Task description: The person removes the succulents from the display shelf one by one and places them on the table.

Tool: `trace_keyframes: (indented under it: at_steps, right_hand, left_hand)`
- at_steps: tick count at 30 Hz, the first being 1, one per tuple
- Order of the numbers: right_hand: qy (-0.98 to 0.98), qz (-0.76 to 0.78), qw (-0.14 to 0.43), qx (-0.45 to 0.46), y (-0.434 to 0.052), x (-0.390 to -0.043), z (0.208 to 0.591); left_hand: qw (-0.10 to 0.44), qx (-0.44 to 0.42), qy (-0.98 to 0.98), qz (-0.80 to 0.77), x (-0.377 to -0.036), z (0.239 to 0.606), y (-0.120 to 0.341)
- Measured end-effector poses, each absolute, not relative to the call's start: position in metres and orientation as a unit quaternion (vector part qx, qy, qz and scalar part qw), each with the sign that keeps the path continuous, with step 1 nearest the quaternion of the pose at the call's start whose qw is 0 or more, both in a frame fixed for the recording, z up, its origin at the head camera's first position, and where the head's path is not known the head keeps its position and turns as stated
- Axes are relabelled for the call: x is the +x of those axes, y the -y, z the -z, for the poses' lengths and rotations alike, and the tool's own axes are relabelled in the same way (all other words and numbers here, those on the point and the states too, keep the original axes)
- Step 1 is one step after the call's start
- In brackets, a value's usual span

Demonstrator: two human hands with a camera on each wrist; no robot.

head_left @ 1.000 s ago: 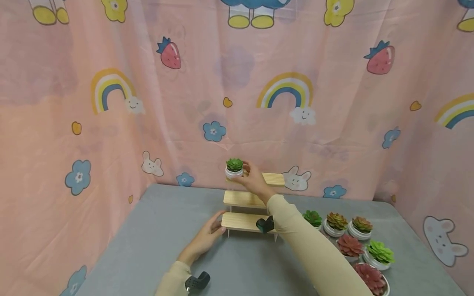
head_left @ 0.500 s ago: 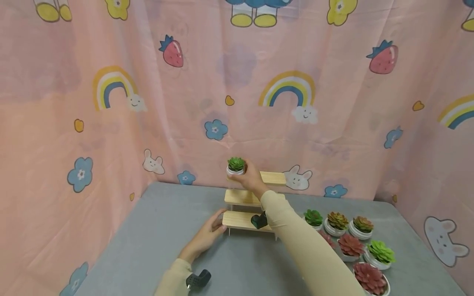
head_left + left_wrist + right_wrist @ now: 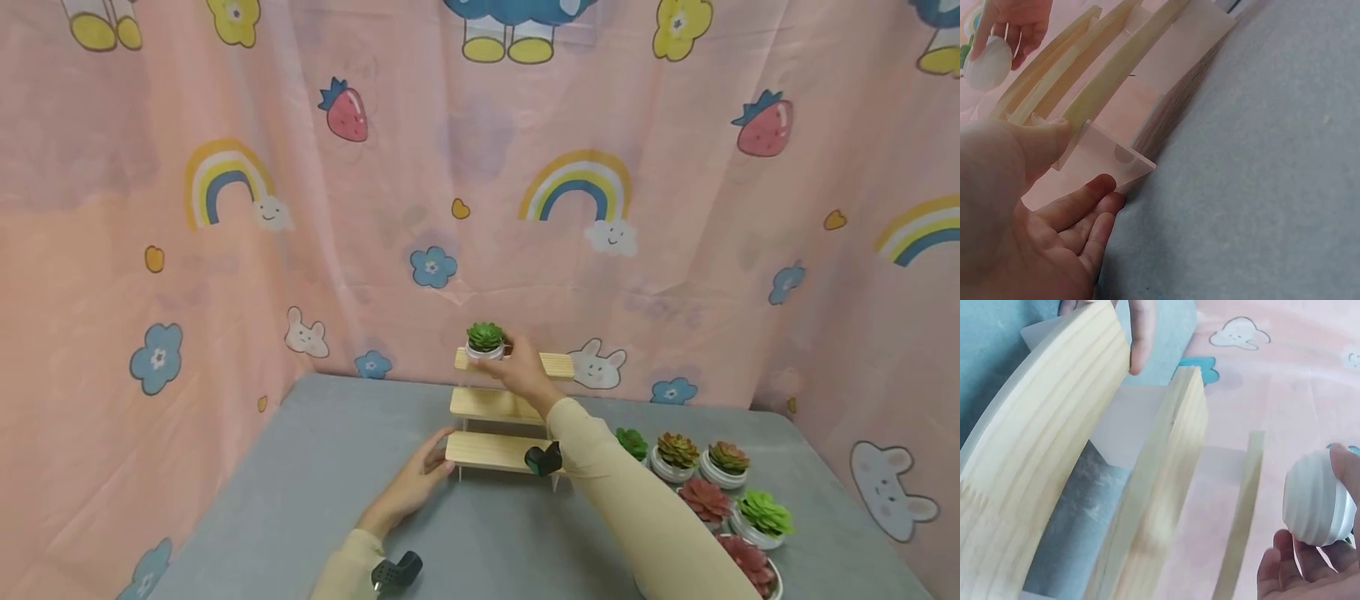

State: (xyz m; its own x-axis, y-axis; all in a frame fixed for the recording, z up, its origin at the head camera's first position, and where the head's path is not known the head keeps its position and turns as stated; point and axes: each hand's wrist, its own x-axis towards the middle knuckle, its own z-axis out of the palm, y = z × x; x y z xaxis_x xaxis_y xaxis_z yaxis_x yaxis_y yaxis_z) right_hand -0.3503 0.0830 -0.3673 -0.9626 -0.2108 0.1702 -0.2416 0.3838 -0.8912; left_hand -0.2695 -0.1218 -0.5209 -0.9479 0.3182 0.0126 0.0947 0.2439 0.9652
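Observation:
A three-step wooden stand (image 3: 495, 404) with clear side panels sits at the back of the grey table (image 3: 315, 492). My right hand (image 3: 517, 369) grips a small white pot with a green succulent (image 3: 485, 340) at the left end of the top step; the ribbed white pot (image 3: 1317, 499) shows between my fingers (image 3: 1346, 469) in the right wrist view. My left hand (image 3: 420, 479) holds the left end of the bottom step, thumb on top and fingers (image 3: 1079, 206) under the clear side panel (image 3: 1107, 162).
Several more potted succulents, green and red (image 3: 705, 492), stand clustered on the table to the right of the stand. A pink patterned curtain (image 3: 480, 192) hangs behind and at both sides.
My right hand has carried the green succulent slightly right and down, so the pot now sits level with the top step's left end. The left hand has stayed on the bottom step.

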Motion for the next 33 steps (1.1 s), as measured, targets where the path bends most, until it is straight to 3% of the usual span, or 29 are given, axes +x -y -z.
trace_keyframes:
  at_steps: [9, 33]
  right_hand:
    - [0.837, -0.511, 0.037, 0.191, -0.102, -0.332, 0.349]
    - [0.834, -0.504, 0.047, 0.221, -0.153, -0.296, 0.335]
  left_hand:
    - [0.091, 0.131, -0.788, -0.594, -0.266, 0.519, 0.125]
    - [0.086, 0.14, -0.789, -0.592, -0.266, 0.519, 0.12]
